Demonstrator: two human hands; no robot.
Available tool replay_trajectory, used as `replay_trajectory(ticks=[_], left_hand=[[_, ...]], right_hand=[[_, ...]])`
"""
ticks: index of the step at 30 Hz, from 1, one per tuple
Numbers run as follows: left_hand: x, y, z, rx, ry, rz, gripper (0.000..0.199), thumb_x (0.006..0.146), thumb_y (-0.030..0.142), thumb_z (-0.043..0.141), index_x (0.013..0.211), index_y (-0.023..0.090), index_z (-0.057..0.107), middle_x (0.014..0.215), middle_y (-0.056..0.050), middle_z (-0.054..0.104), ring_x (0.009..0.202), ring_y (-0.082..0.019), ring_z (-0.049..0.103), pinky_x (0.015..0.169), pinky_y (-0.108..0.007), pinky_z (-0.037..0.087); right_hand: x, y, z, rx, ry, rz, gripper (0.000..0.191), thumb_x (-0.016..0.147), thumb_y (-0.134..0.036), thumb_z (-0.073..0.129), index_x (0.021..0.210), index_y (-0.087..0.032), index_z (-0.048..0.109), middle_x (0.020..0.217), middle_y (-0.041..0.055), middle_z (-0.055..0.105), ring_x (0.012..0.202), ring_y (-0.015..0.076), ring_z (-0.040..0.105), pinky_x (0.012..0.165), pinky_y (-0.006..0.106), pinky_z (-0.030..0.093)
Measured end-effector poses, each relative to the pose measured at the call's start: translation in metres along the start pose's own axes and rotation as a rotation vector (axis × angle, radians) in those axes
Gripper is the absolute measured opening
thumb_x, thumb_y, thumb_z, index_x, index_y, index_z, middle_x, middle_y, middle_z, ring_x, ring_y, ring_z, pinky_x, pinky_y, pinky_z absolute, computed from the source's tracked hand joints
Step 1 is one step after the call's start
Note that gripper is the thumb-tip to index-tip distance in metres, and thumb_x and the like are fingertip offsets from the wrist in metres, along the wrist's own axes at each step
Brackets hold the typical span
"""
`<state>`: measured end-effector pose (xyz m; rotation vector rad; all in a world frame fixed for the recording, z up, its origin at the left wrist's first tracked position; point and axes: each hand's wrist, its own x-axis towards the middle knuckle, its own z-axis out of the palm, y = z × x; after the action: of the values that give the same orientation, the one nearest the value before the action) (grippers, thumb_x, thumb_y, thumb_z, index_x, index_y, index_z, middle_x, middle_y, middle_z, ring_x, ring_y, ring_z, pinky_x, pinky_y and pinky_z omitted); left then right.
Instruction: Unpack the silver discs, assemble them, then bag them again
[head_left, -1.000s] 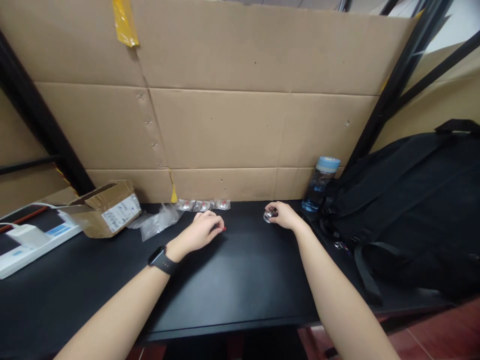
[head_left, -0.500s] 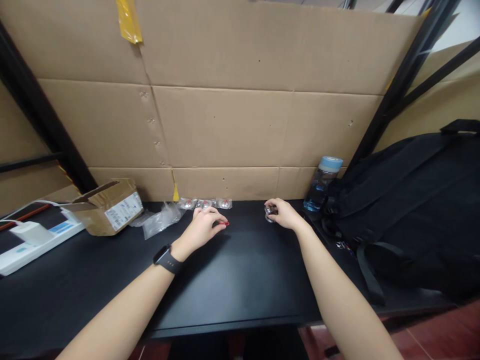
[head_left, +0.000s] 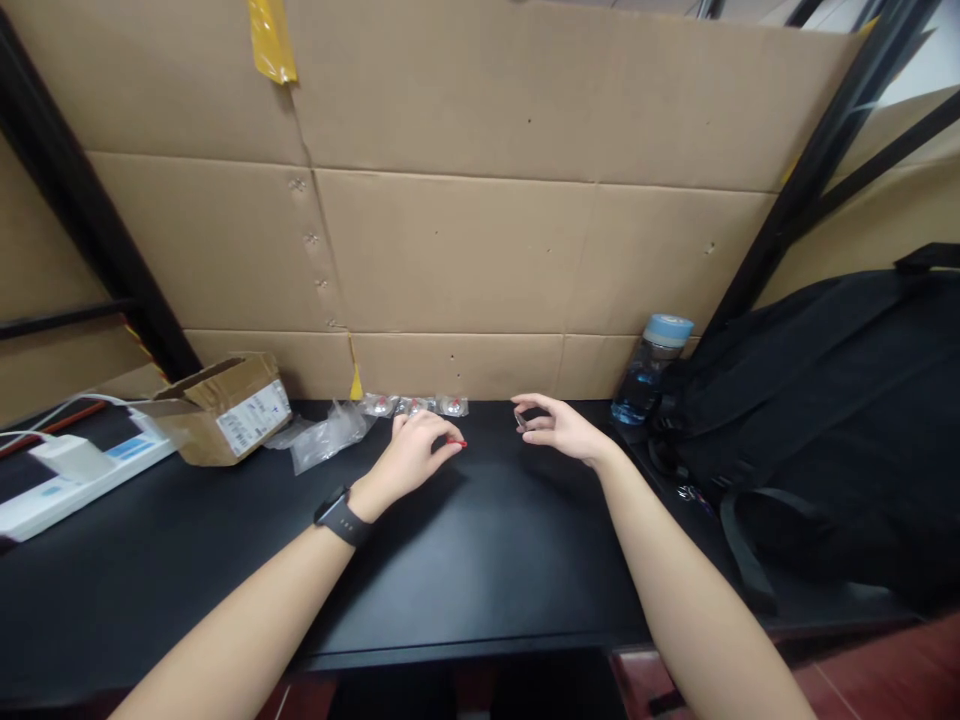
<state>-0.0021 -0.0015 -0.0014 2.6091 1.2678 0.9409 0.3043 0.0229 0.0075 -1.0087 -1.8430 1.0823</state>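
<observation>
My left hand (head_left: 420, 450), with a black watch on its wrist, hovers over the left middle of the black table. Its thumb and fingertips pinch a small red piece (head_left: 459, 442), of which only the end shows. Further right, my right hand (head_left: 559, 428) is curved around a small shiny, round-looking object (head_left: 520, 420), held between thumb and fingers. Only a thin edge of that object is visible; the fingers hide the rest. Behind my left hand lie several small clear packets (head_left: 453, 405) with silvery round contents and red marks.
Crumpled clear plastic (head_left: 330, 437) lies beside an open cardboard box (head_left: 244, 410). A white power strip (head_left: 82, 490) with a plugged-in charger is at far left. A blue-capped bottle (head_left: 651, 370) and a black backpack (head_left: 840, 430) stand at right. Cardboard (head_left: 465, 250) walls the back.
My right hand has shifted slightly left and turned, so the shiny object now shows edge-on. My left hand keeps its pinch on the red piece. The whole view has shifted a little.
</observation>
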Motion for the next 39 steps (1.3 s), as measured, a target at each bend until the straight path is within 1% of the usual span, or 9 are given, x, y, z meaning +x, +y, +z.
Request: replay_trajectory(ticks=[2,5,10,15,21,25,30,35,39], left_hand=[[0.001,0.006,-0.001,-0.048,0.028,-0.023,0.022,0.095,0.041,0.057,0.093,0.025,0.071,0.099,-0.003,0.073,0.096,-0.022,0.06,0.094,-0.039,0.036],[0.0,0.014,-0.001,-0.053,0.08,-0.042,0.02,0.096,0.04,0.056,0.092,0.026,0.07,0.1,-0.002,0.072,0.1,-0.022,0.06,0.095,-0.039,0.036],[-0.002,0.019,0.001,0.051,0.176,-0.052,0.018,0.097,0.038,0.057,0.094,0.028,0.071,0.113,-0.003,0.065,0.114,-0.025,0.052,0.096,-0.042,0.032],[-0.003,0.018,0.002,0.09,0.219,-0.066,0.016,0.095,0.034,0.059,0.091,0.027,0.072,0.118,-0.006,0.06,0.117,-0.028,0.048,0.093,-0.043,0.034],[-0.003,0.017,0.001,0.127,0.225,-0.073,0.012,0.091,0.028,0.061,0.089,0.025,0.072,0.118,-0.008,0.058,0.119,-0.031,0.045,0.096,-0.047,0.034],[-0.004,0.019,0.001,0.151,0.243,-0.055,0.01,0.089,0.025,0.062,0.09,0.024,0.072,0.119,-0.008,0.057,0.118,-0.031,0.046,0.096,-0.047,0.035],[-0.004,0.02,0.002,0.144,0.3,-0.045,0.008,0.089,0.023,0.062,0.089,0.025,0.07,0.116,-0.008,0.059,0.116,-0.029,0.05,0.094,-0.046,0.036],[-0.004,0.021,0.002,0.144,0.307,-0.035,0.006,0.087,0.024,0.064,0.088,0.025,0.07,0.114,-0.007,0.06,0.115,-0.029,0.051,0.093,-0.045,0.036],[-0.004,0.021,0.002,0.135,0.317,-0.023,0.007,0.087,0.024,0.064,0.088,0.025,0.07,0.113,-0.007,0.06,0.114,-0.028,0.051,0.094,-0.046,0.035]], right_hand=[[0.001,-0.008,0.016,0.128,-0.073,-0.015,0.06,0.072,-0.025,0.08,0.129,-0.026,0.06,0.132,0.0083,0.059,0.102,0.0206,0.071,0.094,0.038,0.055],[0.004,-0.013,0.041,0.245,-0.102,-0.031,0.056,0.072,-0.028,0.083,0.123,-0.025,0.063,0.134,0.0083,0.059,0.106,0.0239,0.07,0.093,0.039,0.056],[0.009,-0.017,0.078,0.334,-0.046,-0.101,0.057,0.069,-0.028,0.086,0.121,-0.028,0.062,0.132,0.0059,0.06,0.102,0.0206,0.071,0.097,0.04,0.055],[0.008,-0.02,0.099,0.345,0.023,-0.13,0.058,0.067,-0.029,0.087,0.119,-0.029,0.062,0.127,0.0059,0.062,0.096,0.0201,0.072,0.093,0.041,0.058],[0.008,-0.021,0.107,0.312,0.091,-0.154,0.053,0.065,-0.03,0.089,0.112,-0.025,0.065,0.121,0.0067,0.066,0.092,0.0205,0.072,0.088,0.039,0.06],[0.009,-0.02,0.108,0.283,0.136,-0.139,0.051,0.066,-0.031,0.088,0.111,-0.024,0.064,0.117,0.0076,0.07,0.094,0.0218,0.073,0.087,0.039,0.061],[0.008,-0.023,0.107,0.267,0.127,-0.146,0.05,0.068,-0.03,0.087,0.111,-0.022,0.063,0.118,0.0092,0.07,0.096,0.0224,0.073,0.089,0.039,0.06],[0.007,-0.024,0.107,0.271,0.108,-0.157,0.049,0.069,-0.031,0.086,0.111,-0.022,0.063,0.118,0.0091,0.07,0.098,0.024,0.074,0.09,0.04,0.06],[0.007,-0.023,0.107,0.278,0.112,-0.149,0.047,0.069,-0.033,0.086,0.107,-0.022,0.062,0.118,0.0092,0.07,0.097,0.0247,0.074,0.09,0.041,0.059]])
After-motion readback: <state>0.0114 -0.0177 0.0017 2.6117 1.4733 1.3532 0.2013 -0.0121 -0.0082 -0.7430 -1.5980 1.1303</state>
